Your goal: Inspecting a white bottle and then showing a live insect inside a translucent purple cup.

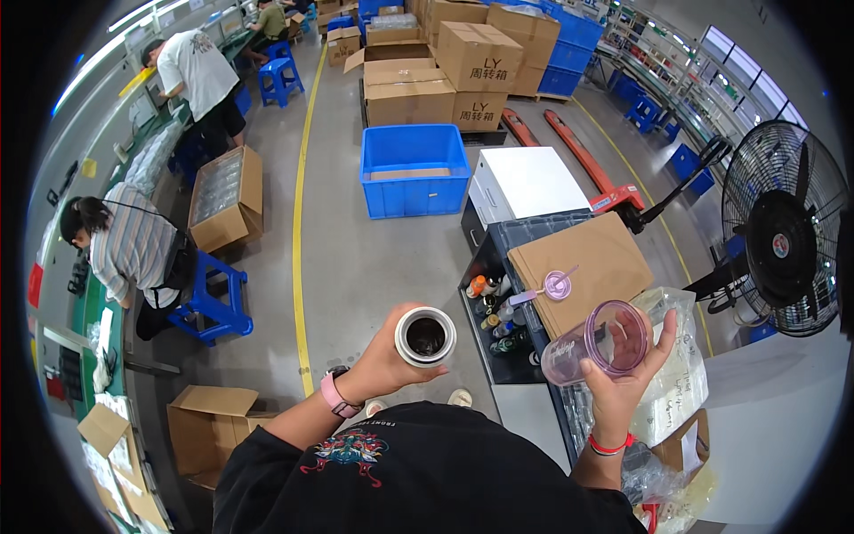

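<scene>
My left hand (389, 360) is wrapped round an open thermos bottle (448, 341) with a pale metal rim. Its mouth faces up, and its inside looks dark; whether that is liquid I cannot tell. In my right hand (618, 392) a see-through purple plastic cup (569, 359) lies tilted, its open rim turned toward the palm. The fingers and thumb hold it near the rim. Just beyond the cup, a lilac round lid (558, 285) with a straw rests on a flat cardboard sheet (592, 249).
Several small bottles (504, 343) stand on the dark cart's shelf. A black fan (783, 231) is at the right, behind a crumpled plastic bag (680, 383). Ahead are a blue crate (414, 200) and a red pallet truck (614, 191). A seated person (133, 236) works at the left bench.
</scene>
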The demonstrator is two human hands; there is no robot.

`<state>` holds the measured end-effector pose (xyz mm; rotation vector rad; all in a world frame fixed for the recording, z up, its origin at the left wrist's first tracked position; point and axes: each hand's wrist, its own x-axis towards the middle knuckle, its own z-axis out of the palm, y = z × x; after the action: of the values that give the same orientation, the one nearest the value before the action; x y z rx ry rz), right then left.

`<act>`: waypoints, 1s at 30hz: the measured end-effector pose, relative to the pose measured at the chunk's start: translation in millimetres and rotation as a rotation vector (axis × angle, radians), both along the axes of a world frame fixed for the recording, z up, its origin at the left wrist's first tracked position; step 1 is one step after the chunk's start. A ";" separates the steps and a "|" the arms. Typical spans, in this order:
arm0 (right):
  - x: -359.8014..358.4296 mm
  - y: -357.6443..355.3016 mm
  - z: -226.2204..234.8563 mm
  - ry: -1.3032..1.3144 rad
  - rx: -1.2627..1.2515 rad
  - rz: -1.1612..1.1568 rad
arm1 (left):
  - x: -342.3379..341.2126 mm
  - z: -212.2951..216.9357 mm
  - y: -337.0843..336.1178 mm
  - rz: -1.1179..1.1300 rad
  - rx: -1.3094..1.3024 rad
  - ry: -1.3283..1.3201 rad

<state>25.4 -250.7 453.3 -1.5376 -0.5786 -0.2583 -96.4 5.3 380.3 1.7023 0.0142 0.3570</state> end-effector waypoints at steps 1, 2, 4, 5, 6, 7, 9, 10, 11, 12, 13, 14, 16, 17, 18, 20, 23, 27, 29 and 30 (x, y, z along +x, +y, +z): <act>0.5 1.4 -0.1 0.010 -0.002 0.000 | 0.7 0.7 0.6 0.002 -0.002 0.002; 1.3 2.7 -1.0 0.011 -0.004 0.001 | 2.1 1.5 0.9 -0.011 -0.038 0.013; 3.1 5.0 -3.0 -0.032 -0.019 -0.010 | 4.3 1.7 4.0 -0.024 -0.075 0.023; 3.3 6.5 -2.9 -0.032 -0.021 -0.009 | 5.0 1.2 5.8 -0.024 -0.093 0.054; 2.9 8.8 -2.7 -0.013 -0.015 -0.009 | 5.7 0.6 7.6 -0.024 -0.110 0.085; 3.3 10.3 -2.6 0.007 -0.008 -0.009 | 7.2 -4.3 9.9 -0.023 -0.112 0.084; 4.2 12.4 -3.4 0.008 -0.008 -0.002 | 9.3 -23.8 17.1 0.012 -0.432 0.107; 3.9 12.9 -4.0 0.011 -0.007 0.000 | 13.5 -30.8 24.1 0.016 -0.432 0.107; 2.6 13.1 -5.0 0.014 -0.008 0.007 | 19.4 -36.8 34.1 0.071 -0.688 0.174; 3.4 13.7 -5.5 0.018 -0.010 0.000 | 25.2 -41.6 43.9 0.125 -0.943 0.236; 4.3 14.2 -6.3 0.022 -0.012 -0.006 | 26.1 -45.6 50.7 0.138 -1.001 0.235; 5.3 14.4 -7.2 0.022 -0.009 -0.001 | 26.7 -46.3 52.7 0.143 -0.999 0.233; 7.4 15.4 -8.9 0.021 -0.009 -0.010 | 27.5 -46.4 54.3 0.190 -0.976 0.218; 8.6 15.4 -9.3 0.022 -0.009 -0.006 | 28.2 -46.9 52.5 0.190 -0.980 0.207; 9.8 15.5 -9.7 0.017 -0.010 -0.017 | 28.3 -45.8 53.5 0.193 -0.981 0.205; 10.8 16.2 -9.8 0.010 -0.009 -0.026 | 30.1 -41.8 57.4 0.142 -1.061 0.252; 10.9 17.9 -9.3 0.052 -0.008 -0.011 | 29.1 -45.1 59.4 0.133 -1.136 0.280; 11.2 20.2 -8.8 0.049 -0.005 -0.010 | 27.3 -39.5 56.6 0.081 -1.230 0.343; 11.3 20.1 -8.6 0.049 -0.006 -0.008 | 21.7 -27.1 47.7 0.075 -1.054 0.265; 11.2 19.8 -8.3 0.045 -0.008 -0.009 | 19.6 -27.7 45.9 0.075 -1.054 0.263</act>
<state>36.6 -230.9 444.9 -1.5502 -0.5379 -0.2280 -76.8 51.3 352.6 0.6902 0.3932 0.1247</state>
